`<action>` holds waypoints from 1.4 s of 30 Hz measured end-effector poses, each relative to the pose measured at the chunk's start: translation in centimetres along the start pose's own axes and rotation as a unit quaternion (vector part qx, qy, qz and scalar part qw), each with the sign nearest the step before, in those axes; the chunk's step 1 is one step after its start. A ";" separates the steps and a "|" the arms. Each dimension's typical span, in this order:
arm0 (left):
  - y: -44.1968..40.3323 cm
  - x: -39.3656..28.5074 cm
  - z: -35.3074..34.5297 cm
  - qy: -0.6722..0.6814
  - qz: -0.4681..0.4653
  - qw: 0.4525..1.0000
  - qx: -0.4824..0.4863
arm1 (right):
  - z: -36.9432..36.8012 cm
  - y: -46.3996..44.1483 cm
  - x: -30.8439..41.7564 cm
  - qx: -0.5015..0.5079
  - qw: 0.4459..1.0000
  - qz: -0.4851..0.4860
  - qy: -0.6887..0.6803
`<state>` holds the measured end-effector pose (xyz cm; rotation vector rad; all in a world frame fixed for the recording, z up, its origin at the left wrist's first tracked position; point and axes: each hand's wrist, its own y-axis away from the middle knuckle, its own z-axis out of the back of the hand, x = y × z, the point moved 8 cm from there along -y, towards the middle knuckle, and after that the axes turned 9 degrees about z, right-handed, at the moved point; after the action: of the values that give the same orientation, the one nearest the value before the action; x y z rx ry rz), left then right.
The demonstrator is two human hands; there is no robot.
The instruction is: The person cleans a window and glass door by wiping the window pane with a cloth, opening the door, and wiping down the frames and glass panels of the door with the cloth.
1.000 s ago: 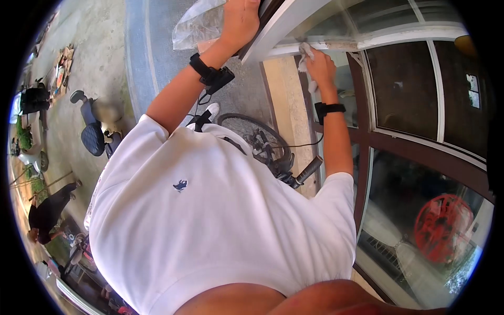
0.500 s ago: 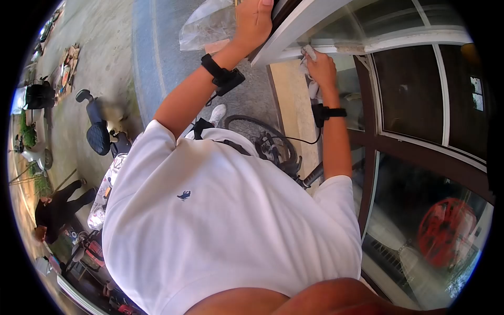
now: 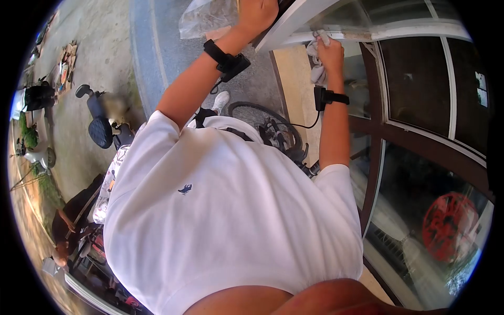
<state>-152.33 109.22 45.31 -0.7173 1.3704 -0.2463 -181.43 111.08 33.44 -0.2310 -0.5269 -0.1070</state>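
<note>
My right hand (image 3: 331, 55) is closed around a crumpled whitish rag (image 3: 318, 67), part of which hangs below the fingers. It is held up close to the white ledge (image 3: 349, 34) of the glazed window. At the top of the view, my left hand (image 3: 257, 17) grips the edge of an open window sash (image 3: 294, 23); its fingertips are hidden behind the edge and cut off by the picture's border. Each wrist wears a black band with a small box, the left band (image 3: 228, 62) and the right band (image 3: 331, 98).
A bicycle (image 3: 273, 128) stands by the pale board (image 3: 296, 84) below my arms. Clear plastic sheeting (image 3: 207, 21) lies ahead. A scooter (image 3: 102, 123) and a person in dark clothes (image 3: 73, 215) are at left. Behind glass at right is a red round object (image 3: 449, 226).
My right hand and the rag have shifted slightly up and right in view. My left hand keeps its hold on the sash. The person at left has moved lower in view.
</note>
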 end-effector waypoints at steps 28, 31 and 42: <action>0.1 -0.6 0.5 0.026 0.007 1.000 0.010 | -0.3 1.3 1.8 0.007 0.999 0.006 -0.050; 0.0 -0.5 0.6 0.012 -0.002 1.000 -0.005 | 0.1 -0.5 -0.5 0.002 0.997 0.003 -0.072; 0.1 -0.3 0.3 -0.028 -0.006 1.000 -0.009 | -0.3 1.5 3.6 -0.024 0.994 -0.042 0.101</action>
<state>-152.10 109.61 45.53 -0.7431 1.3166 -0.2218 -177.93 112.33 34.71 -0.2416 -0.3332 -0.2235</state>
